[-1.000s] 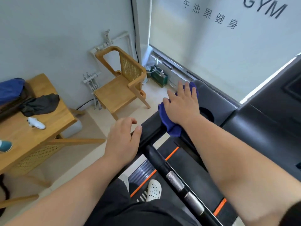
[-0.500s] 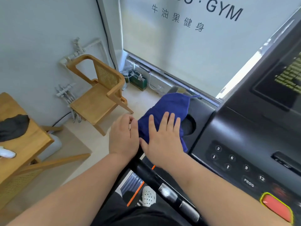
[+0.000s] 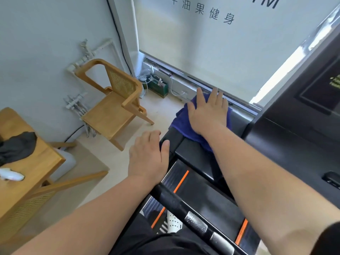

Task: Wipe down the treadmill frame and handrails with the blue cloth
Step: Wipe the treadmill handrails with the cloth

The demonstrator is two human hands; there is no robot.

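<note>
My right hand (image 3: pixel 208 113) lies flat, fingers spread, pressing the blue cloth (image 3: pixel 181 118) onto the far left corner of the black treadmill console frame (image 3: pixel 239 122). Most of the cloth is under the palm; its edges stick out to the left and below the wrist. My left hand (image 3: pixel 148 157) rests palm down on the left handrail (image 3: pixel 176 199), fingers curled over the rail's upper end, holding no cloth. The handrail runs down to the lower right with two silver sensor plates (image 3: pixel 196 222).
A wooden chair (image 3: pixel 114 105) stands on the floor left of the treadmill. A wooden table (image 3: pixel 27 172) at the left edge carries a black cloth (image 3: pixel 17 146) and a white object (image 3: pixel 11 176). The console panel (image 3: pixel 303 144) rises at right. A white shoe (image 3: pixel 173 221) shows below.
My right hand has slid the cloth away from me, from beside my left hand to the console's far corner. My left hand has stayed on the rail. The view has shifted.
</note>
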